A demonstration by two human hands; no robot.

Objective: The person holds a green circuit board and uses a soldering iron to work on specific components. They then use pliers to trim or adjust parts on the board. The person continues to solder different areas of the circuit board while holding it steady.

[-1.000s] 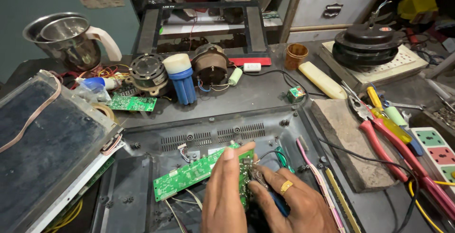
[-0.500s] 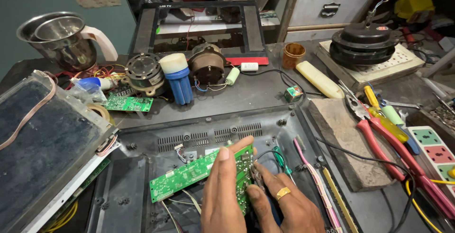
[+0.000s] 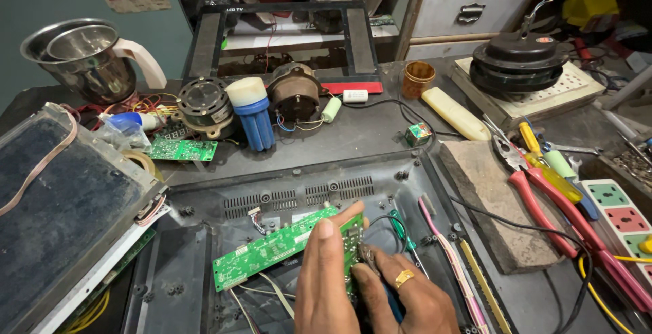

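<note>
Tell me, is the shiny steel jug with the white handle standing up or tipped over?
Standing up. The shiny steel jug with the white handle sits on its base at the back left of the cluttered workbench, its open mouth facing upward.

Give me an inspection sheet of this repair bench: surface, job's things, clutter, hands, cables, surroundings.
Surface: dark worktable, crowded.
Job's things: long green circuit board over the open black plastic appliance back shell.
Clutter: two round motors, blue and white filter cartridge, steel jug with white handle, small green circuit board, red-handled pliers, grey stone block.
Hands: left hand holds the board's right end, grip closed; right hand, gold ring, touches it beside.
Cables: pink ribbon cable, black cord.
Surroundings: empty black screen frame, grey drawer cabinet.
</note>
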